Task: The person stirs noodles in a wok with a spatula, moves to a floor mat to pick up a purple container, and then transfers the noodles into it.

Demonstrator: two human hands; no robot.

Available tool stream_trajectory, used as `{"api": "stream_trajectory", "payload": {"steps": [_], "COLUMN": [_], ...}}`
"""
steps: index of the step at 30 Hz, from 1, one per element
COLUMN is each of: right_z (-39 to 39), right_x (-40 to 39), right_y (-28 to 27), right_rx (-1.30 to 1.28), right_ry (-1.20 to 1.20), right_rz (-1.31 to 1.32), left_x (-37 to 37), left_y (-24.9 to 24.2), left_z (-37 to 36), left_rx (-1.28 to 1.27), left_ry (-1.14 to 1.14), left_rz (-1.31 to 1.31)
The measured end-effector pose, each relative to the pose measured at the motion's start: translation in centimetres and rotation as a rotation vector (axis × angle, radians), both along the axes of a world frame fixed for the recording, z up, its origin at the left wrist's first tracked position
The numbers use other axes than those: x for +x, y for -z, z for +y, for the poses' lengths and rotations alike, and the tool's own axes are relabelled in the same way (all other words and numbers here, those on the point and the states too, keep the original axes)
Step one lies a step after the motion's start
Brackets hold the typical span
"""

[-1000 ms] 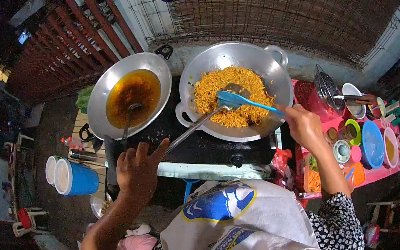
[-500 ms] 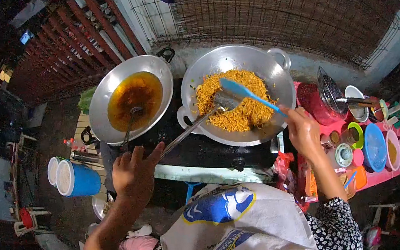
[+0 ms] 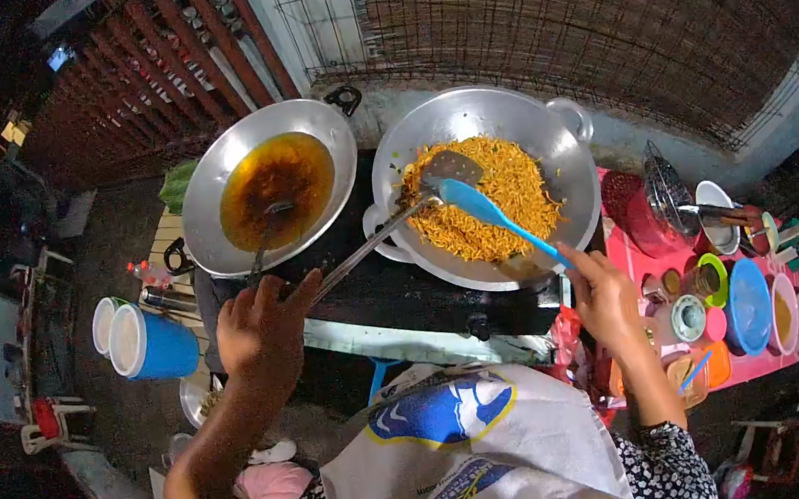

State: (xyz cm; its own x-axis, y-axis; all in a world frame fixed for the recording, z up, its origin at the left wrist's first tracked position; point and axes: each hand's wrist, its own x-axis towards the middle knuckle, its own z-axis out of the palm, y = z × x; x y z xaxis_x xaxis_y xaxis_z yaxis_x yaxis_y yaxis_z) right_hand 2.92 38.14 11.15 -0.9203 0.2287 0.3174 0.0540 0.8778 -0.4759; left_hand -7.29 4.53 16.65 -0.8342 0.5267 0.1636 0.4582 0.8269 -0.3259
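My left hand (image 3: 264,328) is closed around the long handle of a metal spatula (image 3: 364,251), whose flat perforated head lies over the noodles. In my right hand (image 3: 604,295) is a blue spatula (image 3: 501,218), its blade crossing the neck of the metal one. Yellow-orange fried noodles (image 3: 494,161) with small green and red bits fill the middle of the right-hand wok (image 3: 560,163). On the left stands a second wok (image 3: 202,207) of amber-brown oil (image 3: 294,177), with a dark metal utensil (image 3: 266,232) resting in it.
A pink-covered table (image 3: 629,265) at the right carries a blue bowl (image 3: 751,306), a wire strainer (image 3: 663,200), jars and several small containers. Blue tubs (image 3: 162,346) stand at the left. A woven screen (image 3: 573,35) and red slatted fence (image 3: 164,68) lie behind the woks.
The metal spatula's head has moved up and away over the noodles. The blue blade has come down and left onto the metal spatula's neck, and my right hand has drawn back slightly.
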Motion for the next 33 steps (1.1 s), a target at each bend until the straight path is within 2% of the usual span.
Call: {"api": "stream_trajectory", "payload": {"steps": [3, 7, 10, 15, 17, 21, 23, 25, 26, 27, 30, 33], "right_z": [0.7, -0.6, -0.4, -0.2, 0.1, 1.1, 0.8, -0.1, -0.6, -0.5, 0.6, 0.8], "right_x": [-0.2, 0.3, -0.2, 0.1, -0.2, -0.9, -0.6, -0.3, -0.3, -0.3, -1.0, -0.8], "right_y": [0.8, 0.0, 1.0, 0.2, 1.1, 0.5, -0.2, -0.8, -1.3, -1.4, -1.6, -2.1], "right_rx": [0.004, -0.025, 0.124, 0.094, 0.229, 0.176, 0.117, -0.108, -0.091, -0.093, 0.23, 0.148], "right_ry": [0.09, 0.026, 0.064, 0.04, 0.041, 0.161, 0.122, -0.141, -0.189, -0.187, -0.022, 0.041], "right_rz": [-0.006, 0.001, 0.012, -0.01, 0.035, 0.023, 0.056, 0.099, 0.095, 0.094, 0.046, 0.066], "left_x": [0.0, 0.1, 0.2, 0.2, 0.4, 0.1, 0.0, -0.1, -0.2, -0.1, -0.1, -0.2], "left_y": [0.1, 0.1, 0.0, 0.8, 0.1, 0.2, 0.1, -0.4, -0.5, -0.5, -0.5, -0.1], "left_z": [0.1, 0.6, 0.8, 0.2, 0.3, 0.2, 0.3, 0.8, 0.9, 1.0, 1.0, 0.7], "left_rx": [-0.023, -0.037, -0.058, -0.054, -0.101, -0.054, -0.033, -0.037, -0.04, -0.042, -0.051, -0.065], "left_ry": [-0.002, -0.017, -0.003, 0.051, 0.059, 0.091, 0.188, 0.204, 0.222, 0.225, 0.251, 0.22], "left_rz": [0.038, 0.021, 0.032, 0.15, 0.146, 0.138, 0.254, 0.262, 0.273, 0.272, 0.305, 0.254]}}
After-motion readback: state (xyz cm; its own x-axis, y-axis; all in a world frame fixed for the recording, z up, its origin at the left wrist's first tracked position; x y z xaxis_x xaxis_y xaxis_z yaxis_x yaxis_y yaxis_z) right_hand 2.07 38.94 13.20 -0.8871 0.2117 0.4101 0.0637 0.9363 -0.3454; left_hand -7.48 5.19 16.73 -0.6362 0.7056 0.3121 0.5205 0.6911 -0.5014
